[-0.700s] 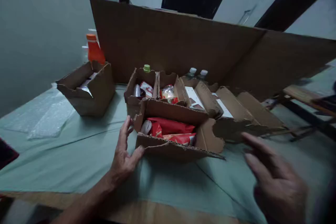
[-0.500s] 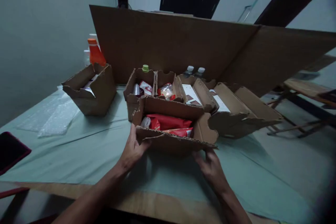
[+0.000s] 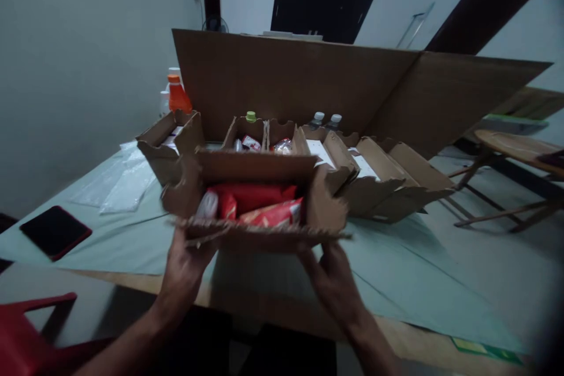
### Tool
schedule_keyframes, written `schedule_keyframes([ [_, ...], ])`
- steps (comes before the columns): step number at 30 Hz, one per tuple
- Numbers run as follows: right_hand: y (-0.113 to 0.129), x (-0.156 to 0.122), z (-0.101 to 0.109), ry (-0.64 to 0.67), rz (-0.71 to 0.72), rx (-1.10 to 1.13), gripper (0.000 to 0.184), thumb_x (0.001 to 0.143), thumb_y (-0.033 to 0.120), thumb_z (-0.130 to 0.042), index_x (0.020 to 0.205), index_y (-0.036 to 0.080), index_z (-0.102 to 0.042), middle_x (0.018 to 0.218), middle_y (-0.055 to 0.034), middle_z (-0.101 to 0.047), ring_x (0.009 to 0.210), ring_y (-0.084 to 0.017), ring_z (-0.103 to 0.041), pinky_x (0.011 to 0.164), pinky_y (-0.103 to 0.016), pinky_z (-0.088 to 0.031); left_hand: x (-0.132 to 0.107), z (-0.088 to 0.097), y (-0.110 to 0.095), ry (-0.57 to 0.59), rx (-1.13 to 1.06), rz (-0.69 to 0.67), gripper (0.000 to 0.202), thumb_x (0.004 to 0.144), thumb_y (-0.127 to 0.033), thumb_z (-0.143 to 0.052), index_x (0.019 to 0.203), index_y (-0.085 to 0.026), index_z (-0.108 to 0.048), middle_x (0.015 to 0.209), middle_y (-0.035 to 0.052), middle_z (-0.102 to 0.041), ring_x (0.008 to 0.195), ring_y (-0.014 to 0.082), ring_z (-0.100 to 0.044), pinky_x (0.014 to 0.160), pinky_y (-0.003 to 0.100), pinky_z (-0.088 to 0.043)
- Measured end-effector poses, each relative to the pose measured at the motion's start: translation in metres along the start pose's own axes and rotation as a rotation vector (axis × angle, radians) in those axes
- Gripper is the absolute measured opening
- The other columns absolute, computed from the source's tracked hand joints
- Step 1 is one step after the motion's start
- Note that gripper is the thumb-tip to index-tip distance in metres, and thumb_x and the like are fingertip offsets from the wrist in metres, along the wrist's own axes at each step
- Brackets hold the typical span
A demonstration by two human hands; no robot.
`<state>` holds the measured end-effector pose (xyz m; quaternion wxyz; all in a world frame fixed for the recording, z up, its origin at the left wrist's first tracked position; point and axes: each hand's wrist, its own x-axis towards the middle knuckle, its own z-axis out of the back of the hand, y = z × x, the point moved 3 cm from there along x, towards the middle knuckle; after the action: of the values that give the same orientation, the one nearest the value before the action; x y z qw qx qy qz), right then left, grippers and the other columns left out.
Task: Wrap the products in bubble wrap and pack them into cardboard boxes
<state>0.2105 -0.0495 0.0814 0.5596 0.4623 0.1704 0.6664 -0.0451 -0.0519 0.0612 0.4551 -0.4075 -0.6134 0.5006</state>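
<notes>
Between my two hands is an open cardboard box point(image 3: 259, 169), held above the front part of the table and blurred by motion. Inside it lie red packets point(image 3: 273, 214) and a whitish, translucent item point(image 3: 207, 205) whose kind I cannot make out. My left hand point(image 3: 187, 264) grips the box at its near left corner, fingers partly hidden under it. My right hand point(image 3: 328, 276) holds it from below near the right end, its fingertips out of sight behind the front wall.
Several cardboard boxes, among them a left one point(image 3: 170, 158) and a right one point(image 3: 388, 188), stand behind. A tall cardboard panel point(image 3: 286, 76) backs them. Bubble wrap point(image 3: 123, 185) and a black phone-like slab point(image 3: 55, 232) lie left. A red stool point(image 3: 26, 335) and wooden chair point(image 3: 515, 147) flank the table.
Both hands have lifted the box and drawn it nearer and to the left. The head view has shifted, bringing the black slab and red stool further into sight.
</notes>
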Motion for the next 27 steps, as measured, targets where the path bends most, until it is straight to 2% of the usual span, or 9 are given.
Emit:
schedule_keyframes([
  [3, 0.003, 0.020, 0.028, -0.186, -0.035, 0.003, 0.052, 0.085, 0.066, -0.059, 0.105, 0.019, -0.068, 0.103, -0.0093, -0.071, 0.099, -0.028, -0.064, 0.092, -0.045, -0.050, 0.032, -0.041, -0.035, 0.126, -0.153, -0.183, 0.061, 0.079, -0.046, -0.076, 0.129, -0.021, -0.053, 0.121, 0.0088, -0.066, 0.118, 0.0274, -0.062, 0.105, 0.042, -0.050],
  [5, 0.000, 0.009, 0.047, -0.301, -0.062, -0.023, 0.053, 0.085, 0.064, -0.060, 0.111, 0.019, -0.066, 0.113, -0.0096, -0.069, 0.109, -0.029, -0.061, 0.100, -0.048, -0.044, 0.036, -0.065, -0.039, 0.274, -0.214, -0.214, 0.069, 0.081, -0.045, -0.074, 0.140, -0.022, -0.045, 0.131, 0.0100, -0.062, 0.125, 0.0273, -0.058, 0.108, 0.042, -0.047],
  [7, -0.005, -0.019, 0.056, -0.362, -0.121, -0.056, 0.052, 0.085, 0.062, -0.062, 0.117, 0.021, -0.064, 0.118, -0.0094, -0.067, 0.115, -0.030, -0.058, 0.103, -0.048, -0.042, 0.021, -0.071, -0.029, 0.334, -0.192, -0.158, 0.071, 0.081, -0.044, -0.075, 0.142, -0.023, -0.044, 0.136, 0.0107, -0.060, 0.128, 0.0282, -0.056, 0.110, 0.042, -0.046],
  [11, -0.004, -0.069, 0.025, -0.242, -0.211, -0.064, 0.044, 0.084, 0.059, -0.063, 0.104, 0.021, -0.066, 0.102, -0.0086, -0.070, 0.096, -0.029, -0.063, 0.084, -0.041, -0.050, -0.020, -0.027, -0.003, 0.289, -0.169, 0.049, 0.063, 0.085, -0.044, -0.071, 0.138, -0.021, -0.048, 0.135, 0.0121, -0.062, 0.127, 0.0288, -0.058, 0.109, 0.042, -0.047],
  [15, 0.015, -0.045, -0.015, -0.080, -0.152, 0.012, 0.041, 0.087, 0.057, -0.059, 0.102, 0.020, -0.066, 0.097, -0.0078, -0.069, 0.089, -0.025, -0.062, 0.078, -0.038, -0.050, -0.002, 0.018, -0.010, 0.157, -0.082, -0.039, 0.058, 0.082, -0.041, -0.073, 0.132, -0.019, -0.052, 0.129, 0.0115, -0.066, 0.121, 0.0291, -0.061, 0.105, 0.042, -0.049],
  [18, 0.018, -0.017, -0.018, -0.125, -0.082, 0.045, 0.043, 0.086, 0.058, -0.059, 0.106, 0.020, -0.064, 0.102, -0.0078, -0.067, 0.096, -0.025, -0.061, 0.084, -0.039, -0.049, 0.031, 0.011, -0.011, 0.172, -0.127, -0.145, 0.060, 0.078, -0.036, -0.074, 0.132, -0.020, -0.052, 0.127, 0.0081, -0.066, 0.121, 0.0273, -0.059, 0.107, 0.040, -0.046],
  [20, 0.011, -0.018, -0.016, -0.158, -0.110, 0.016, 0.042, 0.087, 0.057, -0.059, 0.107, 0.020, -0.064, 0.104, -0.0073, -0.067, 0.098, -0.026, -0.061, 0.087, -0.040, -0.048, 0.044, -0.001, -0.001, 0.218, -0.179, -0.144, 0.061, 0.075, -0.033, -0.074, 0.132, -0.020, -0.053, 0.123, 0.0062, -0.067, 0.118, 0.0264, -0.059, 0.106, 0.039, -0.046],
  [23, -0.005, -0.051, -0.025, -0.167, -0.227, -0.030, 0.046, 0.086, 0.058, -0.059, 0.111, 0.020, -0.063, 0.109, -0.0092, -0.066, 0.106, -0.029, -0.061, 0.094, -0.044, -0.046, 0.046, -0.006, 0.024, 0.263, -0.169, -0.074, 0.058, 0.073, -0.027, -0.070, 0.128, -0.018, -0.056, 0.118, 0.0055, -0.068, 0.114, 0.0263, -0.060, 0.102, 0.038, -0.046],
  [27, -0.009, -0.105, -0.066, -0.092, -0.230, 0.015, 0.049, 0.088, 0.050, -0.061, 0.127, 0.020, -0.057, 0.125, -0.0130, -0.064, 0.120, -0.033, -0.058, 0.104, -0.048, -0.043, 0.042, 0.029, 0.054, 0.194, -0.120, -0.011, 0.058, 0.070, -0.023, -0.063, 0.127, -0.018, -0.057, 0.119, 0.0050, -0.069, 0.114, 0.0279, -0.060, 0.102, 0.039, -0.047],
])
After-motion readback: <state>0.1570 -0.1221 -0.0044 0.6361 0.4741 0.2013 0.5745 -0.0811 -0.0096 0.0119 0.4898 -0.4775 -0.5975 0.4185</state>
